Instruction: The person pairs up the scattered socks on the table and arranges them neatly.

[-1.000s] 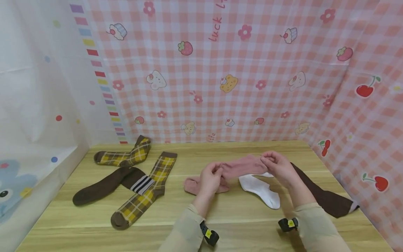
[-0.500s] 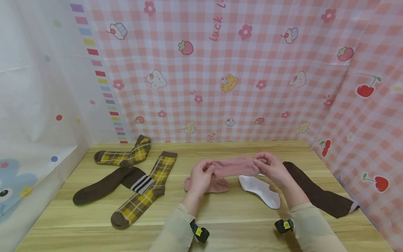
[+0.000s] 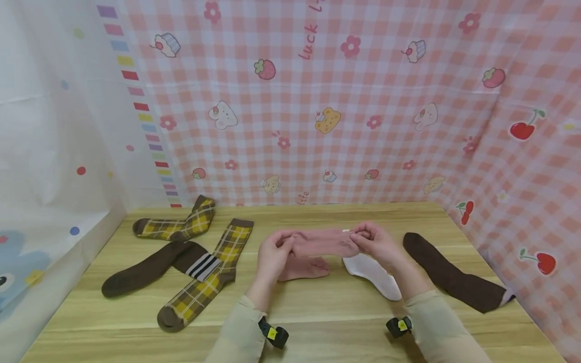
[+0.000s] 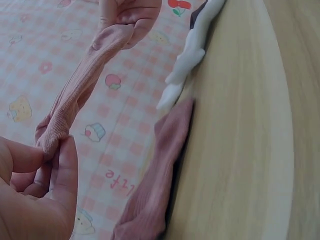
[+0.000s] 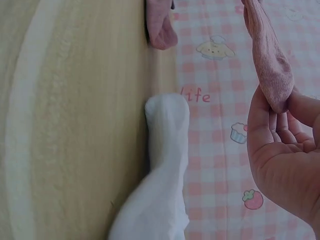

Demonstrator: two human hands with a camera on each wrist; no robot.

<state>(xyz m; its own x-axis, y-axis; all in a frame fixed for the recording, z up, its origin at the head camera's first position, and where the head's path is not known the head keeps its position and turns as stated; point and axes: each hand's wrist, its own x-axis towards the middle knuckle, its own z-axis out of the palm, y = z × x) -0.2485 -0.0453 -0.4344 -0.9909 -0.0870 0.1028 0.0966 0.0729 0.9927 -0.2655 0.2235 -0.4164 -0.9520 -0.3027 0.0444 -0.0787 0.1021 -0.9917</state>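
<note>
While the held pink sock point(image 3: 323, 244) is suspended above the table point(image 3: 331, 340), the left hand point(image 3: 272, 254) pinches one end and the right hand point(image 3: 378, 245) pinches the other, each between thumb and fingers. The second pink sock point(image 3: 306, 269) lies on the table beneath, with a white sock point(image 3: 374, 276) near it to the right. Grip only the edge at each end, and apply light, even tension; the ribbed knit probably stretches easily. Level both hands so that the fabric spreads without twisting, and smooth its creases. Lift the right hand clear of the white sock, since a low pass could drag it.
</note>
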